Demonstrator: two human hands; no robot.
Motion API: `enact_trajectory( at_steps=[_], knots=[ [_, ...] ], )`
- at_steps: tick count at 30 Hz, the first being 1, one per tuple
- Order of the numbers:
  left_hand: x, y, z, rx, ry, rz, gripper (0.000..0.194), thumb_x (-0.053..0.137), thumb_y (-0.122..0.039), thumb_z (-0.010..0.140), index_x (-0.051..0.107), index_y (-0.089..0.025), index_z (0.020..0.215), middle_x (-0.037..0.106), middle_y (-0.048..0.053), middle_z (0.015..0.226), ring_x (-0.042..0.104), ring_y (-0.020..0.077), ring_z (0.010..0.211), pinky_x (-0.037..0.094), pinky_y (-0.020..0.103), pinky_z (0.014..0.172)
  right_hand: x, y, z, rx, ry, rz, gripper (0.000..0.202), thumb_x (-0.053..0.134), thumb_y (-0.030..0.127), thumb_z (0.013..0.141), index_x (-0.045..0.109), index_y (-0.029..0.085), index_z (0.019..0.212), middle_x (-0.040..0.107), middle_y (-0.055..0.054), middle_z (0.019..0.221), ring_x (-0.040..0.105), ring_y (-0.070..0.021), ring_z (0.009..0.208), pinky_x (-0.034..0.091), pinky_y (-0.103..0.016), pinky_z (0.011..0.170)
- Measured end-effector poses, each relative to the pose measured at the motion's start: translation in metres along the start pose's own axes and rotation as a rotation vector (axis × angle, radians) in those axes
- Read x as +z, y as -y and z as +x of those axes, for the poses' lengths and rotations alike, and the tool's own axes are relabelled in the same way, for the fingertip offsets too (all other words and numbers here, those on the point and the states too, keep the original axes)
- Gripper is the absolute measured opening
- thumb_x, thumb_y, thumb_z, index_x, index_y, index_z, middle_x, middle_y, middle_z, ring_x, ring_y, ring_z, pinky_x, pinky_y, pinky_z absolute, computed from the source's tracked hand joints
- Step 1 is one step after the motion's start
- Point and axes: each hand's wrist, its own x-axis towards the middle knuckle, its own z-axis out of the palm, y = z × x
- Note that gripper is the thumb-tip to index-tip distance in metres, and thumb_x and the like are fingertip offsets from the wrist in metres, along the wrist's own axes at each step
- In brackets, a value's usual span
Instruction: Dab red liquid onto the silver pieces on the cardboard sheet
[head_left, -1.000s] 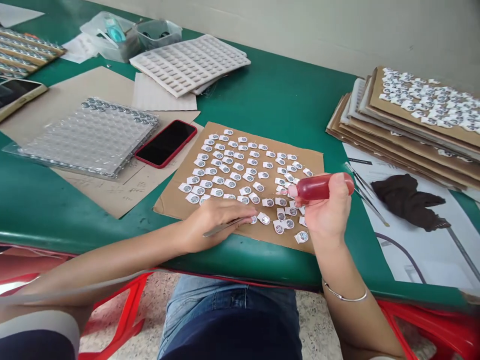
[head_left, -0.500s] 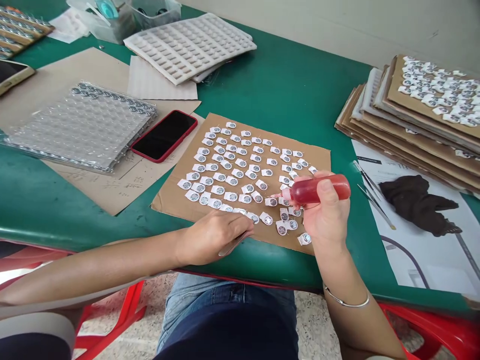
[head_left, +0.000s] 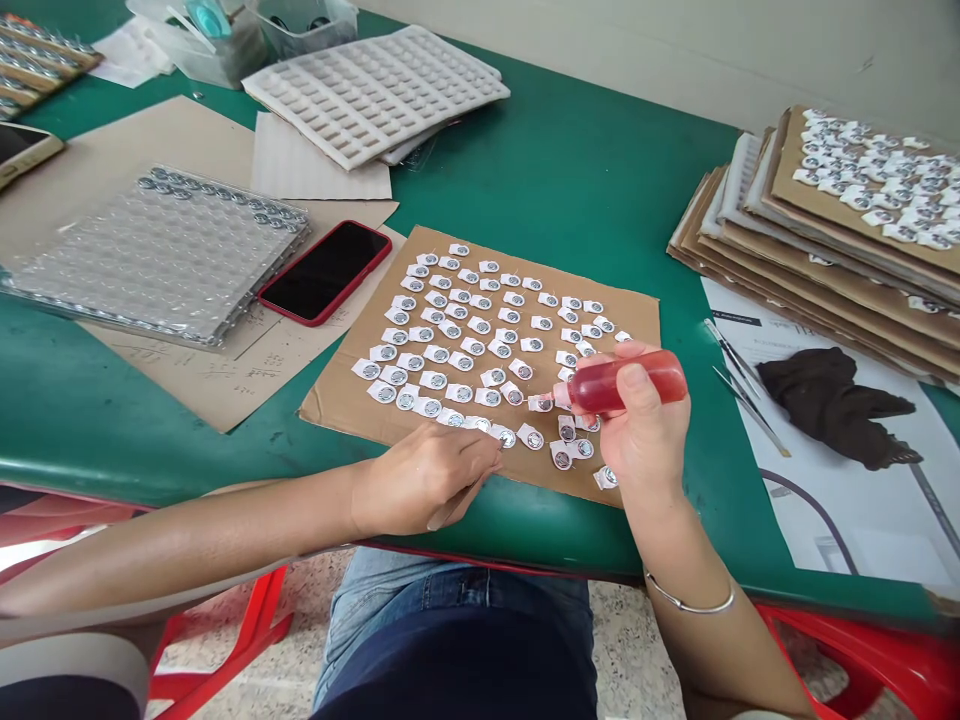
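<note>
My right hand (head_left: 645,435) is wrapped round a squeeze bottle (head_left: 630,383) of red liquid, thumb on top. The bottle is tipped almost level, its nozzle pointing left just over a small white tag with a round silvery piece (head_left: 540,403). Many such tags lie in rough rows on a brown cardboard sheet (head_left: 525,475); my right hand and the bottle hide some. Resting at the sheet's near edge, my left hand (head_left: 431,478) is closed, thumb against bent fingers. Anything inside its fingers is hidden.
Left of the sheet lie a red-cased phone (head_left: 326,272) and a clear plastic tray (head_left: 165,260). White moulded trays (head_left: 375,95) are stacked behind. On the right are stacked cardboard sheets (head_left: 750,235), tweezers (head_left: 746,385) and a dark cloth (head_left: 832,405).
My right hand has brought the bottle slightly left and a little lower over the tags. My left hand stays near the sheet's edge, its fingers curled slightly more.
</note>
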Motion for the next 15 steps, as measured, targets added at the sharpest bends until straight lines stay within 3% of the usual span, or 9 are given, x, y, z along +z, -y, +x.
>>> enact_trajectory(
  at_steps=[4,9,15],
  knots=[
    [0.005,-0.002,-0.003,0.101,0.04,0.084,0.014,0.043,-0.008,0.088,0.056,-0.011,0.083,0.064,0.009,0.072,0.062,0.0166,0.066,0.055,0.027,0.061,0.005,-0.002,-0.006,0.001,0.072,-0.083,0.026,0.068,0.044,0.072,0.058,0.024,0.084,0.068,0.0,0.08,0.067,-0.016,0.054,0.041,-0.023,0.035],
    [0.011,-0.01,-0.004,0.23,0.025,0.339,0.016,0.046,-0.005,0.086,0.055,-0.01,0.074,0.065,0.014,0.074,0.062,0.019,0.066,0.056,0.029,0.058,0.013,-0.005,-0.015,-0.101,0.153,-0.242,0.02,0.068,0.039,0.073,0.063,0.022,0.08,0.069,-0.001,0.075,0.068,-0.0171,0.059,0.055,-0.03,0.053],
    [0.014,-0.013,-0.006,0.284,0.029,0.481,0.014,0.049,-0.008,0.085,0.058,-0.009,0.074,0.069,0.019,0.084,0.063,0.0201,0.067,0.054,0.029,0.054,0.015,-0.009,-0.018,-0.223,0.164,-0.458,0.018,0.07,0.037,0.071,0.063,0.023,0.077,0.069,-0.001,0.074,0.066,-0.018,0.064,0.055,-0.034,0.06]
  ],
)
